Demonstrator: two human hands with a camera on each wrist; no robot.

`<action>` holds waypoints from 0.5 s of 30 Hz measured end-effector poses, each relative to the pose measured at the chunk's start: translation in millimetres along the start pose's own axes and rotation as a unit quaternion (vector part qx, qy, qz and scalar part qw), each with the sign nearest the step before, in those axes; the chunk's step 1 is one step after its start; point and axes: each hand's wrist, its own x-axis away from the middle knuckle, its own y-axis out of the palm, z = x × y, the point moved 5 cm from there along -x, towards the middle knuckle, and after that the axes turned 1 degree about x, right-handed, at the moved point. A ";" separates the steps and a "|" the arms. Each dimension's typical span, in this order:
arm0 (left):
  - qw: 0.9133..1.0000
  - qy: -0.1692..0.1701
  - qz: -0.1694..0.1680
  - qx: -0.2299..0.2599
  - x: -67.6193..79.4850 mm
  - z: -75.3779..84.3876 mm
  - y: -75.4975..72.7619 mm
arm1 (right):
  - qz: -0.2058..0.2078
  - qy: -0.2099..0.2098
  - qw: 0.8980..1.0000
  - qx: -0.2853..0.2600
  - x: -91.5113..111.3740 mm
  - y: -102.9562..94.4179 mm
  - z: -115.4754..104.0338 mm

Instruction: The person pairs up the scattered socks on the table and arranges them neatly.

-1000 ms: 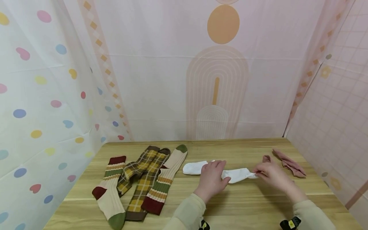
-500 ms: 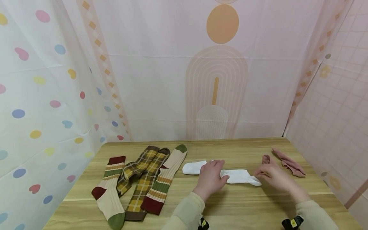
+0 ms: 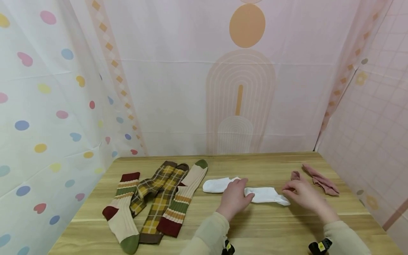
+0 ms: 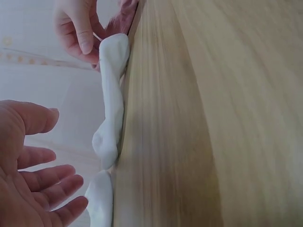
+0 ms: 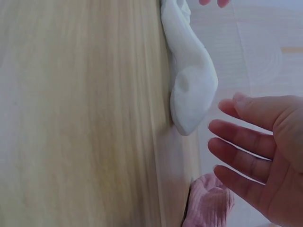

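Note:
Two white socks lie end to end on the wooden table, the left sock (image 3: 214, 185) partly behind my left hand (image 3: 234, 199). That hand hovers where the pair meet; in the left wrist view its fingers are loosely spread beside the cloth and hold nothing. The right sock (image 3: 264, 195) stretches toward my right hand (image 3: 302, 195), which holds nothing either. Seen from the right wrist, the relaxed fingers (image 5: 244, 135) stand a small gap away from the rounded end of the white sock (image 5: 194, 97).
Beyond my right hand lie crumpled pink socks (image 3: 325, 185). On the left are a striped sock (image 3: 125, 212), yellow plaid socks (image 3: 162, 203) and another striped sock (image 3: 185, 198), partly overlapping. A patterned curtain (image 3: 178, 106) hangs behind the table (image 3: 267, 233).
My right hand pinched the right white sock's end a second ago and has let go. That end has dropped slightly toward me and lies flatter. My left hand has barely moved.

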 end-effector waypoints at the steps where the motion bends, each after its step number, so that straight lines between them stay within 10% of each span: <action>1: 1.000 -0.006 -0.002 0.006 0.0 -0.4 1.0 | 0.000 0.003 1.000 -0.001 -0.1 1.0 -0.1; 15: 0.991 -0.076 0.019 0.105 -1.2 -9.0 5.0 | -0.025 0.056 0.998 -0.010 0.9 13.8 -3.0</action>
